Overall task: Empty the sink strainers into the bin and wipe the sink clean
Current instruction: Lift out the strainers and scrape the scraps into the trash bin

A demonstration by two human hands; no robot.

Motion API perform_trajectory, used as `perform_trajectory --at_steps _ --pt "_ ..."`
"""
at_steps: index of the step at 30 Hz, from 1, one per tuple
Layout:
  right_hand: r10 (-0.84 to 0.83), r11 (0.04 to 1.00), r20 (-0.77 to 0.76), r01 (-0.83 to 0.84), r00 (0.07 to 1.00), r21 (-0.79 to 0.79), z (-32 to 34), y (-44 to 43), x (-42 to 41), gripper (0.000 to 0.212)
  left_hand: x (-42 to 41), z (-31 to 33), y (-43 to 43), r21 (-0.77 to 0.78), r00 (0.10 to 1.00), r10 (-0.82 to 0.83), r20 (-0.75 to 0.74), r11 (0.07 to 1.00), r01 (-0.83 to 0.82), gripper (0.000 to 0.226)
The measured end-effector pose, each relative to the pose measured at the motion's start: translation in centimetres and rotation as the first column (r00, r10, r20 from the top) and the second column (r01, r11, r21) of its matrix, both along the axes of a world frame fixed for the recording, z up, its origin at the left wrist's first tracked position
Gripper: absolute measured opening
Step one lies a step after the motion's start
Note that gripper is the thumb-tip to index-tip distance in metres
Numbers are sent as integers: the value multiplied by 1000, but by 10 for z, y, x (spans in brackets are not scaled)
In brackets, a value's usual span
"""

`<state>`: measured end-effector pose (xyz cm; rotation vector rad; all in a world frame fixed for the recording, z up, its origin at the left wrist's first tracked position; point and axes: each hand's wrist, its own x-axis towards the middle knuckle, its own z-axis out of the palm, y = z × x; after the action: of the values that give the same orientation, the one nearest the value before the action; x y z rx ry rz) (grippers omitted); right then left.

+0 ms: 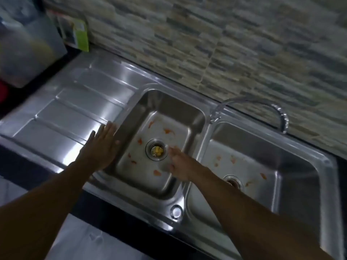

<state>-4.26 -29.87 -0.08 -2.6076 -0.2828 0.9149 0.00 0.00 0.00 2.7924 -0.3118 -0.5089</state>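
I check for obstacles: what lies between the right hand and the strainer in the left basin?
Head view: only bare steel basin floor. The right hand reaches beside the strainer, nothing in between; orange scraps lie off to the side.

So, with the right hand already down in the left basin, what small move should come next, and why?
Probably close the right hand on the left strainer and lift it out. Its fingertips are just beside the drain, yellow scraps sit inside the strainer, and both hands are empty. The left hand is spread open over the basin's left edge. The orange bits on the basin floor can wait for wiping.
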Motion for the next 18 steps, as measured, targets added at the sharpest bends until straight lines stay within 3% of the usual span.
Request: perform_trajectory --at_steps 4,10,18 --pt "-30 997 -154 18 988 -74 -33 21 12 90 -8 -18 6 16 998 -26 62 1000 25 71" --pt "39 990 -121 -55 992 -133 -77 36 27 78 -8 -36 9 108 979 -66 191 993 46 65" --pt "159 964 -102 -177 982 -201 -121 48 36 69 -5 -43 9 85 975 -62 211 995 45 62"
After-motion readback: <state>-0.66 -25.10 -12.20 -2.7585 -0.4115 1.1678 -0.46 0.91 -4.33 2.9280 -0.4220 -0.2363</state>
